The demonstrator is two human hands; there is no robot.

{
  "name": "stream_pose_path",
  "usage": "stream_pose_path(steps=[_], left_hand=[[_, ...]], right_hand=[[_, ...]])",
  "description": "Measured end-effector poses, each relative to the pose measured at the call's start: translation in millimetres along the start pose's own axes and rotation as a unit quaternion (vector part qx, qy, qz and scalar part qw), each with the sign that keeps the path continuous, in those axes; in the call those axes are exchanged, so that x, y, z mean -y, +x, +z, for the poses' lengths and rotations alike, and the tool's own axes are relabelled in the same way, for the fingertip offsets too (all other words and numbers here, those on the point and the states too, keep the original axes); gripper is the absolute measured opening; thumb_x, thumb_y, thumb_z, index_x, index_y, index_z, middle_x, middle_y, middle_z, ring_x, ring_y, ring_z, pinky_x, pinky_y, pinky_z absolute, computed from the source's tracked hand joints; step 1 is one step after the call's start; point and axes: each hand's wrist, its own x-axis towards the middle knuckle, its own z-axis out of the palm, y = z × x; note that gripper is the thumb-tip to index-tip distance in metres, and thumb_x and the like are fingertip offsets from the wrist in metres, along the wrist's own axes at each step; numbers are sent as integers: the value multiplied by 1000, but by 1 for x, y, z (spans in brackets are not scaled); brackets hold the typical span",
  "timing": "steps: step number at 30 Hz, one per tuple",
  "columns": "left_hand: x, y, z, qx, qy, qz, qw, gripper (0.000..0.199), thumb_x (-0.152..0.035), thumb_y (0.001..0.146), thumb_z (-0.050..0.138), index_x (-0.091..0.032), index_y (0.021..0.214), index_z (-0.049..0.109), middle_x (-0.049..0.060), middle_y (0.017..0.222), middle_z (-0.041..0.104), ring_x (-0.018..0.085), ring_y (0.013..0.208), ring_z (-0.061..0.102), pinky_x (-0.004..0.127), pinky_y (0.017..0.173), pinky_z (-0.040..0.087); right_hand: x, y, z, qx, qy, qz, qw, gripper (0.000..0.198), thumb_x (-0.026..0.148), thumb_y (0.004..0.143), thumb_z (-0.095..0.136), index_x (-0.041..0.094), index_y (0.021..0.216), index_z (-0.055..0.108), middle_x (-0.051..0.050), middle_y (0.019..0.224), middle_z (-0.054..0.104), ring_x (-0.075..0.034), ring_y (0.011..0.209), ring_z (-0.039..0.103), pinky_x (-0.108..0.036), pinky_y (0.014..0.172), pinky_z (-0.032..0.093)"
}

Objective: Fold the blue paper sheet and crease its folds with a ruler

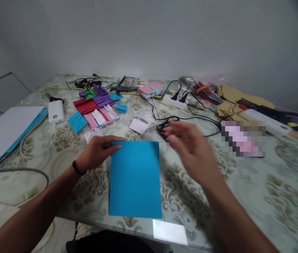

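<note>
A sheet of blue paper (pixel 135 179) lies flat on the table in front of me, near its front edge. My left hand (pixel 98 151) pinches the sheet's upper left corner between thumb and fingers. To the right of the sheet, my right hand (pixel 191 151) is raised over the table and slightly blurred. Its fingers are curved and apart from the thumb, with nothing visibly held. Just beyond those fingertips is a black-handled tool (pixel 165 124), probably scissors, partly hidden by the hand. A small folded white paper (pixel 139 125) lies behind the blue sheet.
Folded coloured papers (pixel 98 112) are spread at the back left, near a white power bank (pixel 56 111). A stack of sheets (pixel 11 123) lies far left. Cables run from a white power strip (pixel 174 101) at the back. Brown paper (pixel 241 100) lies at right.
</note>
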Motion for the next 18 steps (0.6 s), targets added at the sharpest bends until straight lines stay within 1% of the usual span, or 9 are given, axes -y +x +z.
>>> stream_pose_path(steps=[2, 4, 5, 7, 9, 11, 12, 16, 18], left_hand=[[0, 0, -1, -6, 3, 0, 1000, 30, -40, 93, 72, -19, 112, 81, -5, 53, 43, 9, 50, 29, 23, 45, 17], [-2, -1, -1, -17, 11, 3, 1000, 30, -41, 92, 73, -19, 111, 82, -3, 56, 51, 9, 50, 33, 23, 45, 21], [-3, -1, -1, -22, 14, 5, 1000, 30, -41, 92, 73, -20, 111, 82, -2, 58, 56, 9, 51, 36, 23, 45, 23], [-5, -2, -1, -24, 16, 3, 1000, 30, -42, 92, 73, -20, 110, 82, 0, 63, 62, 10, 52, 41, 22, 45, 26], [-6, -2, -1, -14, 11, -7, 1000, 30, -43, 92, 72, -19, 109, 81, 0, 65, 64, 10, 52, 43, 22, 45, 27], [-6, -1, -1, 20, -5, -19, 1000, 30, -43, 93, 71, -19, 110, 78, 0, 68, 65, 10, 54, 47, 21, 46, 31], [-5, -1, -1, 43, -13, -22, 999, 30, -42, 93, 70, -19, 111, 76, 0, 72, 66, 11, 57, 51, 20, 48, 34], [-5, 2, 4, 153, -7, -44, 987, 29, -41, 94, 68, -19, 113, 72, 1, 84, 74, 15, 75, 67, 23, 66, 51], [-5, 2, 8, 181, -12, -57, 982, 29, -41, 94, 68, -19, 111, 73, 2, 87, 77, 18, 82, 72, 25, 73, 54]], right_hand=[[-8, -1, 11, 39, 31, 50, 998, 47, 52, 93, 69, 21, 128, 60, -5, 93, 70, -21, 85, 65, -33, 74, 53], [-13, -2, 18, 98, 52, 104, 988, 43, 56, 90, 69, 20, 113, 66, 2, 68, 56, -16, 63, 52, -28, 57, 41], [-14, -3, 20, 117, 53, 117, 985, 39, 57, 90, 67, 20, 100, 67, 5, 62, 47, -14, 58, 43, -27, 53, 35], [-13, -5, 20, 121, 49, 117, 985, 39, 56, 92, 63, 20, 76, 58, 6, 60, 35, -12, 55, 32, -27, 51, 27], [-12, -6, 18, 102, 38, 102, 989, 44, 53, 93, 61, 21, 65, 47, 6, 61, 32, -12, 56, 28, -27, 52, 24], [-13, -6, 17, 93, 25, 83, 992, 43, 51, 94, 59, 22, 65, 46, 5, 63, 33, -12, 58, 31, -28, 54, 26], [-14, -7, 18, 96, 19, 74, 992, 42, 50, 95, 58, 21, 66, 47, 5, 63, 35, -13, 59, 34, -28, 55, 28], [-16, -11, 30, 141, -8, 52, 989, 41, 46, 98, 52, 21, 65, 46, 4, 61, 40, -14, 60, 39, -28, 58, 30], [-16, -15, 39, 167, -16, 42, 985, 43, 45, 99, 51, 21, 63, 43, 4, 59, 38, -13, 58, 39, -28, 57, 29]])
